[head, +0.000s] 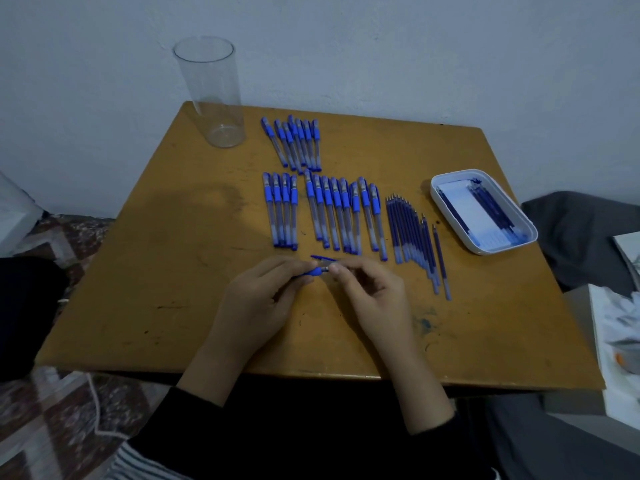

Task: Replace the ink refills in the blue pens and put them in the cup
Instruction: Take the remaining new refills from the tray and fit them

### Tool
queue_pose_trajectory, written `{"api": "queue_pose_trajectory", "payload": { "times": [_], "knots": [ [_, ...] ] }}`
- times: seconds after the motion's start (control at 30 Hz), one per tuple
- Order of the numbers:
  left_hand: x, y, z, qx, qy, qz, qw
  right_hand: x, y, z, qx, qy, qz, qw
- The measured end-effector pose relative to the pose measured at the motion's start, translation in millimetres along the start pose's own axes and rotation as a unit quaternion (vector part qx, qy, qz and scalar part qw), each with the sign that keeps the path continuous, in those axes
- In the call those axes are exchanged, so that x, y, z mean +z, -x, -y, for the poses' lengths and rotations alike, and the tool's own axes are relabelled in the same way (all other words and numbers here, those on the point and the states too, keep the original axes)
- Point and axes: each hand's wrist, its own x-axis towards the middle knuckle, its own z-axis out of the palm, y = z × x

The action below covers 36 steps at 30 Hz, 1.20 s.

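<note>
Blue pen [317, 270] — pinched by left grip [263, 299] and right grip [370, 299]; cup [211, 98] stood well beyond the pen.

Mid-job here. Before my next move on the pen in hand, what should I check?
1. Grip: left hand and right hand both pinch the pen: ok.
2. The cup is upright and empty: ok.
3. Fresh refills lie in a row, seemingly within the right hand's reach: ok.
4. The tray has room left for the old refill: ok.
5. Whether the pen is unscrewed yet: cannot tell, fingers cover the joint.
</note>
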Motion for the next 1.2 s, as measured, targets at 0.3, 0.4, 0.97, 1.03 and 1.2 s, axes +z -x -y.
{"api": "queue_pose_trajectory", "payload": {
  "times": [0.3, 0.4, 0.97, 1.03, 1.2],
  "knots": [
    [0.4, 0.5, 3.1, 0.003, 0.029, 0.001, 1.0, -2.9, 1.1, -7.3, -0.067, -0.049, 0.029, 0.996],
    [-0.2, 1.4, 2.6, 0.002, 0.022, 0.01, 1.0, -0.6, 0.3, -4.9, -0.024, -0.058, 0.031, 0.998],
    [0.1, 1.7, 2.3, 0.003, 0.005, 0.014, 1.0, -0.7, 2.3, -4.4, -0.003, -0.051, 0.043, 0.998],
    [0.2, 1.9, 2.5, 0.004, 0.0, 0.027, 1.0, 0.6, 0.9, -6.7, -0.03, -0.003, 0.047, 0.998],
    [0.9, -0.1, 2.8, 0.003, 0.004, 0.025, 1.0, -0.1, 1.3, -9.8, -0.031, -0.03, 0.057, 0.997]
  ]
}}
